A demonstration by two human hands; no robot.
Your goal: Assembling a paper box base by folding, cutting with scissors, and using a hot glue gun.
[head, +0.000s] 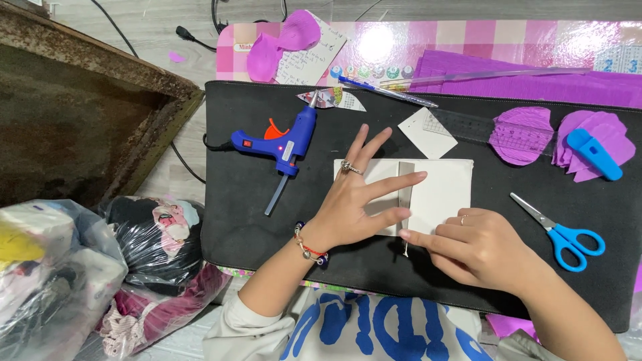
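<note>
A white folded sheet of paper (445,190) lies on a black mat (267,214). My left hand (358,197) rests flat on its left half, fingers spread, a ring on one finger and a bead bracelet at the wrist. My right hand (471,247) sits at the sheet's lower edge, its fingers curled and the fingertip pressing the paper near the centre crease (406,184). Whether it pinches something small there I cannot tell.
A blue glue gun (281,139) lies left of the paper, blue scissors (565,237) to the right. Purple paper petals (521,134), a clear ruler (478,127), a blue cutter (595,154), a small white square (428,132) and pens (388,90) lie at the back. Plastic bags (60,267) sit on the floor left.
</note>
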